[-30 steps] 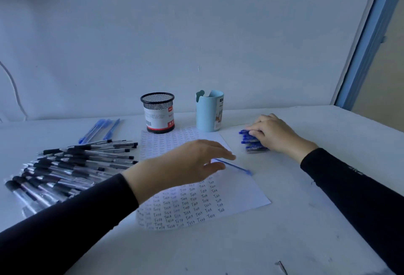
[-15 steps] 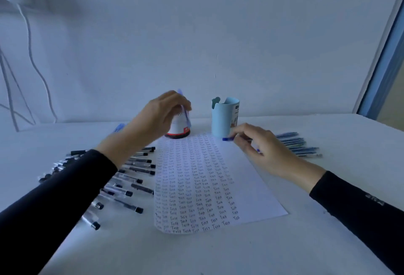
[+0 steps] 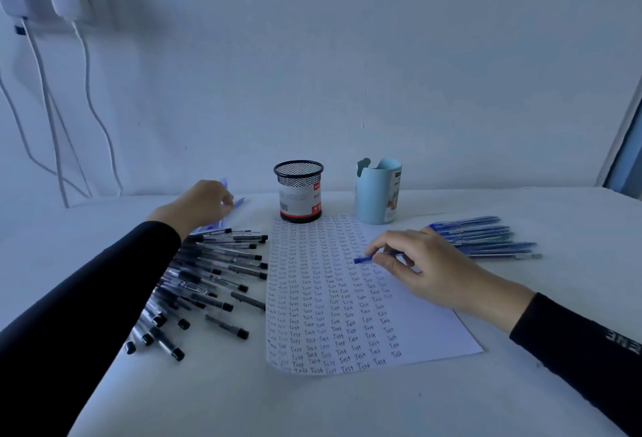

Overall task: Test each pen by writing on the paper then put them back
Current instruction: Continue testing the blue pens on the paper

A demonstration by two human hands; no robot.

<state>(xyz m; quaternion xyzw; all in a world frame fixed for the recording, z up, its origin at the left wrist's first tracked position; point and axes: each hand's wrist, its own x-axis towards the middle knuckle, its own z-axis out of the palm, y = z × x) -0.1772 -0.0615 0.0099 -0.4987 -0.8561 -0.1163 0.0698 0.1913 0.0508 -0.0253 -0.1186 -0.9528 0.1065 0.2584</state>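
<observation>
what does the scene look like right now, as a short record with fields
right hand: pinches blue pen over paper
left hand: fingers curled by far blue pens, grip unclear
paper: rows of "Test"
black pens: heap left of paper
blue pens: row right of paper
mesh cup, light blue holder: upright behind paper

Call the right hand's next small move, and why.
Probably lower the blue pen onto the blank part of the paper and write the next "Test". The right hand pinches that pen over the sheet, right where the written rows end, with unwritten paper beside it.
</observation>
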